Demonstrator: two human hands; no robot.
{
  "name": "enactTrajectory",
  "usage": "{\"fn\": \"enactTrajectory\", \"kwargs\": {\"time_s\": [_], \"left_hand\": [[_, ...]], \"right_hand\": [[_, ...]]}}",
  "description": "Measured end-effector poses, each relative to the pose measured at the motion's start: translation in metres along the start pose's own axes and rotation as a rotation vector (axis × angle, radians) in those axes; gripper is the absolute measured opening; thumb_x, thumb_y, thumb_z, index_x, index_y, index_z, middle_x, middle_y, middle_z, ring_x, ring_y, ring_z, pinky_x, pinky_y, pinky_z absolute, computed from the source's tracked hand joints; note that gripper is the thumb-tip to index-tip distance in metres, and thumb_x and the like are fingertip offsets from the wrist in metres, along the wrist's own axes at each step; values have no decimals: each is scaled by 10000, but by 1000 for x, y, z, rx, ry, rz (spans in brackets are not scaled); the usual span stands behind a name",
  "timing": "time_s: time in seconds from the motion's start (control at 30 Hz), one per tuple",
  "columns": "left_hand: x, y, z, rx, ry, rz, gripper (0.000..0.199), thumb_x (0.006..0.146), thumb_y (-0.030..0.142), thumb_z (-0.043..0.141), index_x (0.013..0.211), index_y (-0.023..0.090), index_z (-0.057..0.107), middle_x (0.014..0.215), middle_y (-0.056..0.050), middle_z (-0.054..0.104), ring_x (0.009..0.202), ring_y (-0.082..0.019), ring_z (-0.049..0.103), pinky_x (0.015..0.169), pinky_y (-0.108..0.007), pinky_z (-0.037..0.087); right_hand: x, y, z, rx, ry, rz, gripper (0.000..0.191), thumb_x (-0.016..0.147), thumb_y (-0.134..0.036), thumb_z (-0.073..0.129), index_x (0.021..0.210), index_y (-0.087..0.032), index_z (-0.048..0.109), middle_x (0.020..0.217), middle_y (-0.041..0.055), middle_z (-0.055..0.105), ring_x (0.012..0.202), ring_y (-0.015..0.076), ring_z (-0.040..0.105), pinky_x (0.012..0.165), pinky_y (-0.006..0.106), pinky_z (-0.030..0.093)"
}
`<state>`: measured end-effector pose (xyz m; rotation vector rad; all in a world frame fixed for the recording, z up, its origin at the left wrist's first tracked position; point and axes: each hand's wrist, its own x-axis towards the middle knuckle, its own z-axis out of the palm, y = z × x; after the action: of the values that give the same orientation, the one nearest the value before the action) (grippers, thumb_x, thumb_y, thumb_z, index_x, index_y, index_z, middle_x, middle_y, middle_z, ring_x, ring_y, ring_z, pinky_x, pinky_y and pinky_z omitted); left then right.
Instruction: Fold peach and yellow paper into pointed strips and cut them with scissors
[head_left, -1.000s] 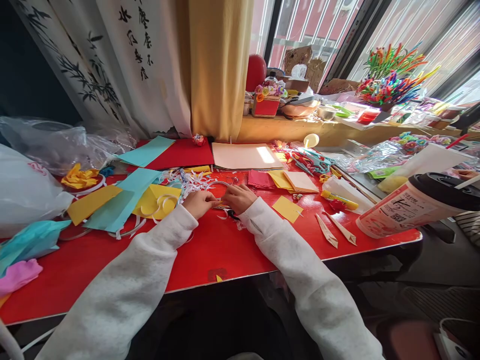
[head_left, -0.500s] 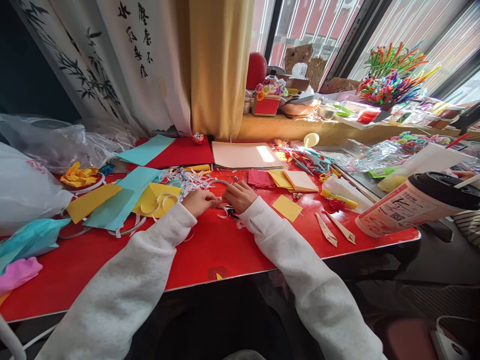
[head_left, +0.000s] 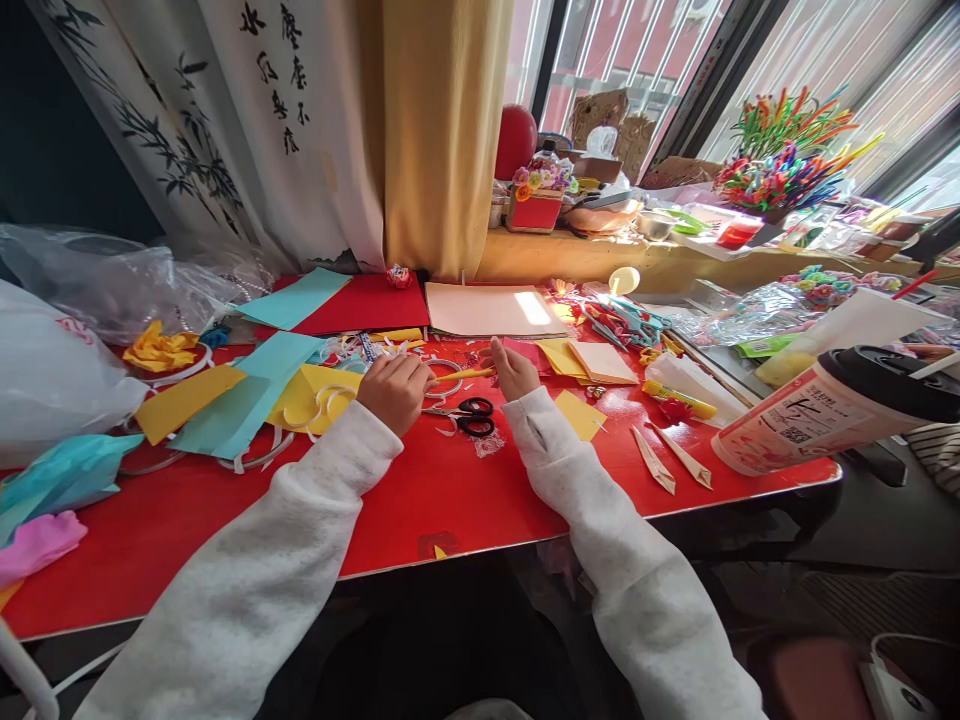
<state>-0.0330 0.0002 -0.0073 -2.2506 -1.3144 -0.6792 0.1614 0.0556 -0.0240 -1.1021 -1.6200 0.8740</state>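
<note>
My left hand is closed on a thin yellow stick, which points right from my fingertips. Whether it is rolled paper or wood I cannot tell. At the stick's right end is my right hand, its fingers stretched out and apart; the tip reaches close to them. A pair of black-handled scissors lies on the red table just below the stick. Behind the stick, a white ring rests on the table, partly hidden by my left hand.
Teal paper sheets and white-wrapped rings lie left. Yellow, pink and peach paper squares are beyond my right hand. Two folded peach paper pieces, a glue stick and a tilted drink cup stand or lie right.
My hands were close together over the table's middle; now they are apart, with the yellow stick showing between them. My right hand has moved right and opened, uncovering the scissors.
</note>
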Motion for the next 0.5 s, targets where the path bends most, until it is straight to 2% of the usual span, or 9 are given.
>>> {"fn": "enactTrajectory", "kwargs": {"time_s": [0.1, 0.17, 0.27, 0.4, 0.5], "left_hand": [[0, -2, -1, 92, 46, 84, 274, 881, 249, 364, 753, 153, 587, 751, -78, 610, 750, -198, 549, 676, -332, 329], [0, -2, -2, 97, 45, 96, 272, 880, 244, 364, 750, 152, 585, 750, -78, 610, 749, -195, 548, 672, -329, 330], [1, -1, -1, 8, 16, 37, 213, 852, 238, 423, 741, 157, 586, 760, -77, 612, 760, -196, 551, 688, -327, 349], [3, 0, 1, -321, -19, -175, 109, 780, 244, 542, 713, 173, 591, 762, -38, 610, 770, -165, 557, 729, -291, 395], [5, -2, -1, -573, -69, -330, 149, 753, 300, 570, 690, 171, 609, 750, -19, 608, 715, -131, 546, 684, -254, 412]], "right_hand": [[-3, -8, 1, 212, -159, 285, 492, 618, -635, 576, 628, -143, 571, 519, 21, 576, 386, 87, 518, 355, 207, 399], [-5, -11, 2, 315, -250, 328, 494, 507, -607, 672, 603, -134, 565, 493, 4, 566, 365, 76, 504, 339, 196, 391], [-5, -12, 4, 361, -219, 274, 539, 430, -621, 683, 633, -131, 589, 476, -21, 549, 380, 64, 497, 360, 188, 404], [-7, -13, 6, 274, -132, 94, 529, 505, -647, 622, 652, -139, 592, 497, -13, 556, 415, 66, 497, 402, 202, 420], [-9, -17, 7, 210, -92, -11, 505, 553, -650, 590, 657, -156, 585, 516, -11, 560, 430, 67, 488, 421, 210, 419]]}}
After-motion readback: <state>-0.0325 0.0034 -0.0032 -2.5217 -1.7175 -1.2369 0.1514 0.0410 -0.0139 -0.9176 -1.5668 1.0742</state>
